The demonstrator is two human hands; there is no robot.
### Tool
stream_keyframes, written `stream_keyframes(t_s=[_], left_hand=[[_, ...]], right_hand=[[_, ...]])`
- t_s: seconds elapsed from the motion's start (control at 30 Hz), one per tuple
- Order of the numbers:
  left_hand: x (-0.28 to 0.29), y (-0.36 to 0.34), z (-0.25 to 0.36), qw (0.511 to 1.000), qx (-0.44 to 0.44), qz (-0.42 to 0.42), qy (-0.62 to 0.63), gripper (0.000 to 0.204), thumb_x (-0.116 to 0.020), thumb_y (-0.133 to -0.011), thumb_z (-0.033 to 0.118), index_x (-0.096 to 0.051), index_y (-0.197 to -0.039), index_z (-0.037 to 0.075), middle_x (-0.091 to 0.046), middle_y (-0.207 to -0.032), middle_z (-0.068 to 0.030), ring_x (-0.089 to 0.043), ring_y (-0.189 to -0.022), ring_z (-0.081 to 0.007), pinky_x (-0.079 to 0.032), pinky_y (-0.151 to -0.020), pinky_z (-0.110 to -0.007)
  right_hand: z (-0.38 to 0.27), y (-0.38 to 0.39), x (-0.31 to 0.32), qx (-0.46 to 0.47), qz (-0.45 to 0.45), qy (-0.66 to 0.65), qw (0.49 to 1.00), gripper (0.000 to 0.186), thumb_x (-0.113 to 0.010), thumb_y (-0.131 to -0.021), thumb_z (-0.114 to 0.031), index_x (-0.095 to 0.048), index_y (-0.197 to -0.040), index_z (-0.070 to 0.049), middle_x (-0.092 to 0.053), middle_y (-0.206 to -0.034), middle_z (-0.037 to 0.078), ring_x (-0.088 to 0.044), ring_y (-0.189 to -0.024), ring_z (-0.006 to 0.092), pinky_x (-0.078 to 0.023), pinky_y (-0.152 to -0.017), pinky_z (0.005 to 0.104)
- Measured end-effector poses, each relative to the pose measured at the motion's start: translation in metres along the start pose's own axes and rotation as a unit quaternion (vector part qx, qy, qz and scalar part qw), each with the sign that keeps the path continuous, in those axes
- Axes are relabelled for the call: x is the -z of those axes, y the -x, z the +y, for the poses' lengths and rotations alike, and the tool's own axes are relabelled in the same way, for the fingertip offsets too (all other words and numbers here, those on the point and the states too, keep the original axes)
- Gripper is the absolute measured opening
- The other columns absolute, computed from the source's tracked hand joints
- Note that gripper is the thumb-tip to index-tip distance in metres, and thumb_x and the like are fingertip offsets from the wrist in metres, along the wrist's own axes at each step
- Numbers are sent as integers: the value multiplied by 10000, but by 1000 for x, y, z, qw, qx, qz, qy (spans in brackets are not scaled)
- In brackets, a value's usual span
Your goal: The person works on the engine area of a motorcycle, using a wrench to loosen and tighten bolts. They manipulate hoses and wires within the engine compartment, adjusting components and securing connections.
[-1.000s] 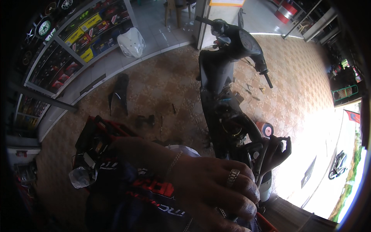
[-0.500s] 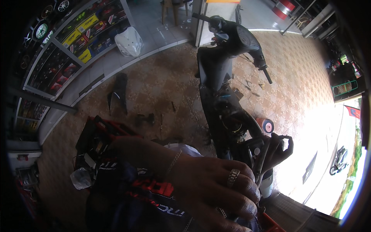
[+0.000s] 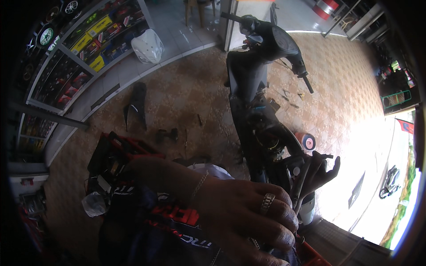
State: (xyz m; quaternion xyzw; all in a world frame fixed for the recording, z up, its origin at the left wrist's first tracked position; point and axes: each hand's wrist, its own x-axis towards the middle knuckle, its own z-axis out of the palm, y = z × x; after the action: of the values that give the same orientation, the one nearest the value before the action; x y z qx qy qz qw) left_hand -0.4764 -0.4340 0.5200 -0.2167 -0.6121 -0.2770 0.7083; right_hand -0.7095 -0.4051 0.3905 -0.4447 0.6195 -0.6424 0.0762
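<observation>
My left hand, with a ring and a chain bracelet, fills the lower middle, fingers bent downward and closed. What lies under its fingertips is hidden. A greyish bar runs up from beside these fingers, on the rear of a stripped dark scooter. Beyond the bar is my right hand, one finger stretched out and apart from the rest. A short thin dark rod sticks out beside the tip of another digit; I cannot tell whether it touches. The scooter's inner parts show behind its front panel.
A dark body panel, several tools and a small orange-rimmed wheel are on the tiled floor. A red-framed part and a clear plastic bag sit at left. A white panel leans by the shelves.
The stretched finger of my right hand has moved away from the rod's end and straightened. My left hand stays in place. The view has shifted very slightly.
</observation>
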Motion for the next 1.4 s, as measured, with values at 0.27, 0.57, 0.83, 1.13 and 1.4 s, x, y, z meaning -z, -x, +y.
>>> stream_keyframes(t_s=[0.27, 0.57, 0.83, 1.13, 1.4], left_hand=[[4, -3, 2, 999, 36, 3, 32, 277, -745, -957, 235, -753, -1149, 35, -695, -992, -145, -661, -875, -263, -567, -710, -378], [6, -2, 4, 1000, 19, -3, 14, 287, -750, -957, 271, -756, -1135, 45, -693, -972, -127, -663, -856, -251, -567, -698, -366], [15, 3, 0, 1000, -7, -24, 3, 291, -748, -960, 293, -763, -1138, 63, -701, -1003, -120, -653, -902, -250, -559, -746, -367], [21, 4, 6, 1000, 16, -7, 14, 270, -746, -962, 278, -766, -1126, 65, -702, -1013, -120, -647, -911, -244, -560, -756, -366], [36, 2, 9, 999, 12, -23, 33, 246, -736, -968, 251, -767, -1116, 58, -703, -1028, -129, -648, -899, -245, -567, -737, -370]], right_hand=[[1, 1, 3, -26, -4, -7, 1000, 533, -575, -1044, -92, -300, -1489, 7, -714, -997, 191, -701, -886, 226, -567, -795, 336], [-5, 3, 1, -24, -9, -2, 1000, 627, -587, -1040, -97, -232, -1552, -35, -721, -981, 206, -702, -860, 223, -560, -761, 324], [-7, 10, -5, 42, 20, 34, 998, 544, -578, -1044, -92, -293, -1502, -20, -725, -969, 203, -696, -823, 210, -554, -736, 302], [-8, 18, -8, 31, 20, 27, 999, 590, -601, -1038, -116, -288, -1530, -26, -730, -961, 209, -710, -812, 216, -559, -712, 295], [-17, 31, -10, -5, 20, 61, 998, 569, -578, -1033, -39, -294, -1526, -35, -689, -1039, 168, -662, -892, 185, -540, -754, 296]])
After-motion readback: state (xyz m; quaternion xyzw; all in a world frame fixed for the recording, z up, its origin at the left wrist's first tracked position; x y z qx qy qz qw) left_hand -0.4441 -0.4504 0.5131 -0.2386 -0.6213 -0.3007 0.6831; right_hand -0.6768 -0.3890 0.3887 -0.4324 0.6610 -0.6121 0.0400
